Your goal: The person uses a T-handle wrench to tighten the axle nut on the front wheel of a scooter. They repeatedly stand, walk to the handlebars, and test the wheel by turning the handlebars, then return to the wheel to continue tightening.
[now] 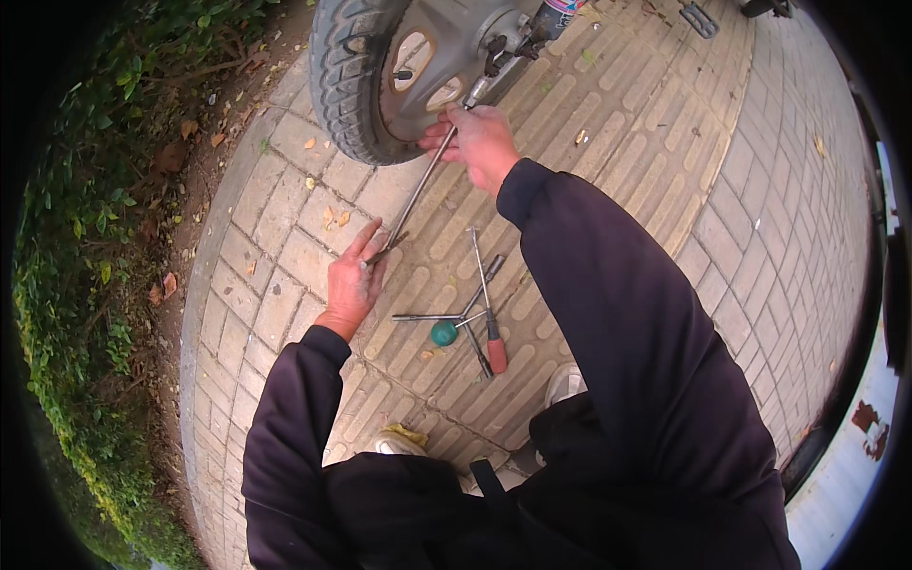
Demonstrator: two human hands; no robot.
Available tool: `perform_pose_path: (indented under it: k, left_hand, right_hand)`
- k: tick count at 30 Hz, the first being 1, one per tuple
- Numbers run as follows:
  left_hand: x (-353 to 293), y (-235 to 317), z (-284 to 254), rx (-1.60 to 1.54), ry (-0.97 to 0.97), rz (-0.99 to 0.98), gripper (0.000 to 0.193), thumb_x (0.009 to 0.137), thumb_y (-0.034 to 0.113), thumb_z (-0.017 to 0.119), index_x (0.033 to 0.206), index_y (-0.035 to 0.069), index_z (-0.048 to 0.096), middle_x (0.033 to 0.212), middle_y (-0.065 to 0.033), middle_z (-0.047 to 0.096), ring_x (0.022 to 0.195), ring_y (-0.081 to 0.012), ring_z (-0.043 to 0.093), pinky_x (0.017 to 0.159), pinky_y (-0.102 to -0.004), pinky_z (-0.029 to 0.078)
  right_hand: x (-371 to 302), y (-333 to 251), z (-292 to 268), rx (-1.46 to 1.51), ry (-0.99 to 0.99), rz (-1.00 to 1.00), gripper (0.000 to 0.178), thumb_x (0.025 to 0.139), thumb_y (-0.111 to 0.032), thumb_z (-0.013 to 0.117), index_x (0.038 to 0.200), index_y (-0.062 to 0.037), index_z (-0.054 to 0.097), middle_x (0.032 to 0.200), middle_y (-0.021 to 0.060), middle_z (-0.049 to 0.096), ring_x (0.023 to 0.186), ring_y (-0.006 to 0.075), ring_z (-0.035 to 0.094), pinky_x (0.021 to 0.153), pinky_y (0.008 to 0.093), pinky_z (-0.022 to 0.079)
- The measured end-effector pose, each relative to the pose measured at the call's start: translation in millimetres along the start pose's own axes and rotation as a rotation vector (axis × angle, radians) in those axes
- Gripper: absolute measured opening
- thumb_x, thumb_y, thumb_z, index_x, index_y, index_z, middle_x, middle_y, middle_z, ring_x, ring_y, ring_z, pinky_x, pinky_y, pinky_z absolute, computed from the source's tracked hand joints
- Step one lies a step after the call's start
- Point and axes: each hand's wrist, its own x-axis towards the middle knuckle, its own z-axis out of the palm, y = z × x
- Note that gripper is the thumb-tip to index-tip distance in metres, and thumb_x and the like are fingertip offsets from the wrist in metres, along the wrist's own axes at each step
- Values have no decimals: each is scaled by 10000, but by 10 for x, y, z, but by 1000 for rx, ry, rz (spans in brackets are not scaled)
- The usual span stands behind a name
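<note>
A long T-handle socket wrench (415, 201) runs slantwise between my hands, its socket end up by the hub (503, 43) of the wheel. My left hand (353, 285) is closed round the crossbar at the near end. Close to the socket, my right hand (480, 144) holds the shaft, its fingers partly hidden behind it. Whether the socket sits on a nut I cannot tell. The wheel has a treaded black tyre (344, 85) and a grey rim. Below my hands, a Y-shaped socket wrench (427, 316) and a red-handled screwdriver (496, 350) lie crossed on the paving.
A round green object (444, 332) lies against the Y-shaped wrench. Near the hub stands a can (554, 17), with a pedal (699, 21) farther right. A leafy hedge (76, 285) lines the left side. My shoes (399, 441) are at the bottom.
</note>
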Motion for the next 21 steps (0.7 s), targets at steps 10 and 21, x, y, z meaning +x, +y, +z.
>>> perform_pose_path:
  k: [10,21]
  left_hand:
    - [146,-35,88,-1617,-347,-1026,368,1077,325,552,1074,-36,621,894,-173,744,585,-175,665,425,-233,436]
    - [3,72,32,124,-25,75,287,984,70,634,1265,17,651,1238,-135,713,993,-189,720,754,-342,591]
  right_hand:
    - [59,45,-100,69,-118,-33,333,1090,-238,478,1128,75,582,990,209,706,853,315,748,716,407,608]
    - [50,-10,-63,-88,-12,9,353,1080,-285,487,1100,61,553,908,192,704,758,318,746,620,409,589]
